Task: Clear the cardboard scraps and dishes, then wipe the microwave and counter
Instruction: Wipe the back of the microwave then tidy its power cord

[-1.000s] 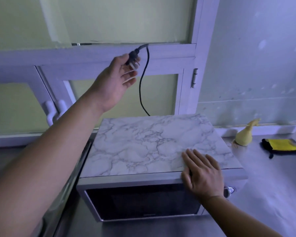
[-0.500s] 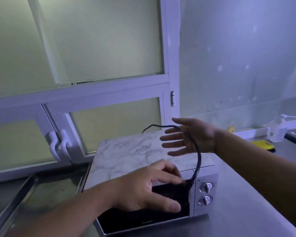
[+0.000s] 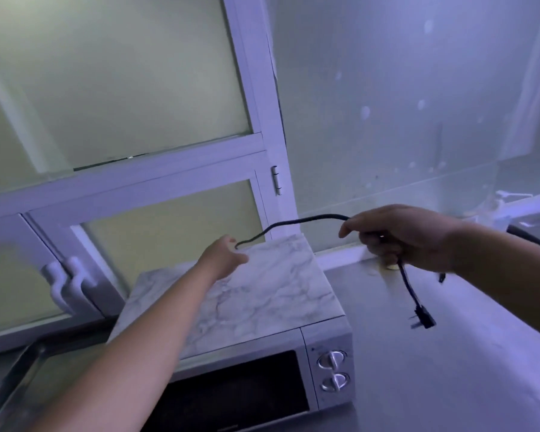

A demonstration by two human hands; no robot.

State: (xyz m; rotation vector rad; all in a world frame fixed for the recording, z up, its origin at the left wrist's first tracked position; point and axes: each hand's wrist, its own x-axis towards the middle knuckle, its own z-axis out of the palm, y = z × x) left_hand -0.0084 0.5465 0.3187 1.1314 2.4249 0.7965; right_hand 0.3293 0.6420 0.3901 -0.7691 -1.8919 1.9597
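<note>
A microwave [image 3: 262, 294] with a marble-patterned top, dark door and two knobs stands on the steel counter [image 3: 449, 353]. Its black power cord [image 3: 296, 222] arcs in the air above the back of it. My left hand [image 3: 223, 255] reaches over the microwave's top and holds the cord near its back edge. My right hand [image 3: 399, 236] grips the cord further along, to the right of the microwave. The plug [image 3: 423, 316] dangles below my right hand over the counter.
Frosted window panels in white frames with two handles [image 3: 64, 282] stand behind the microwave. A sink edge [image 3: 16, 369] lies at the lower left. A white pump bottle [image 3: 499, 207] stands by the wall at the far right.
My left hand let go of the plug end and moved back over the microwave top. My right hand closed on the cord and pulled it right, so the plug now hangs below it.
</note>
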